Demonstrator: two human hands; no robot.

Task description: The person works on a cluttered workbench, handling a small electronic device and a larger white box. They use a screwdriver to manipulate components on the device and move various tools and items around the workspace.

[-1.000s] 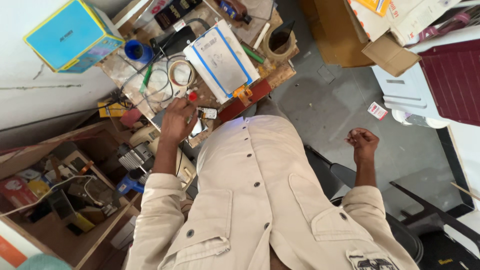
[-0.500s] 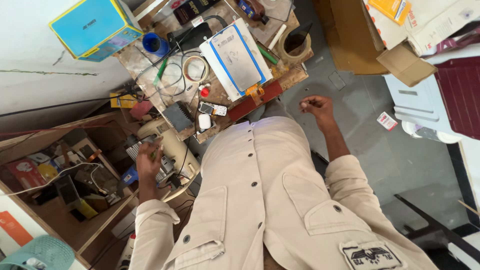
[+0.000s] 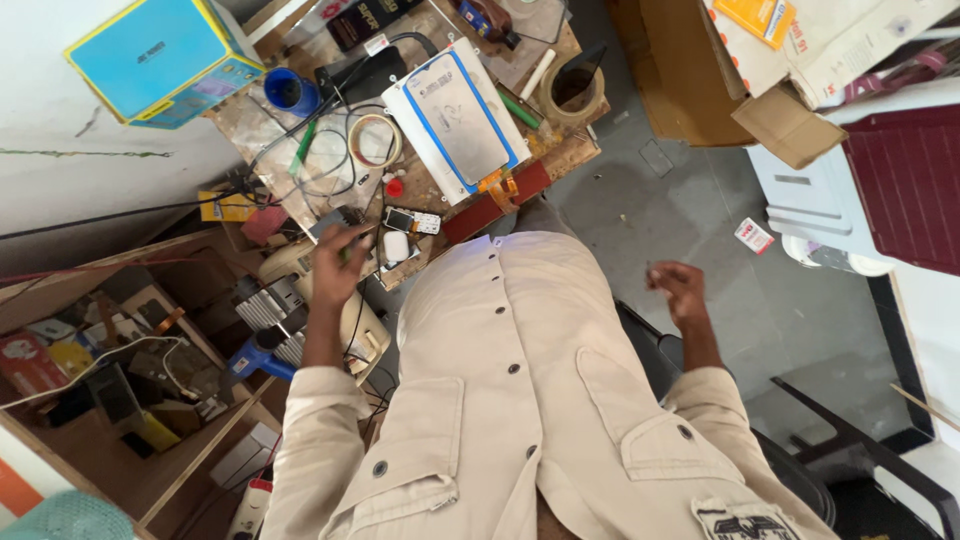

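My left hand [image 3: 332,265] reaches over the near edge of a cluttered wooden workbench [image 3: 560,150]. Its fingers are curled beside a small grey device [image 3: 338,218]; whether they grip anything I cannot tell. Just right of the hand lie a small keypad phone [image 3: 414,222] and a white rounded piece [image 3: 396,245]. My right hand [image 3: 680,290] hangs in the air over the grey floor, right of my beige shirt, with fingers loosely bent and nothing seen in them.
On the bench lie a white and blue flat box [image 3: 455,115], a tape roll [image 3: 570,92], a wire coil [image 3: 374,138] and a blue cup [image 3: 288,92]. A blue and yellow box [image 3: 160,55] stands far left. A wooden shelf of tools [image 3: 110,370] sits lower left, cardboard boxes [image 3: 770,60] upper right, and a dark chair [image 3: 850,450] lower right.
My left hand rose from the shelf area back up to the bench edge. My right hand swung from beside the bench out to the right over the floor.
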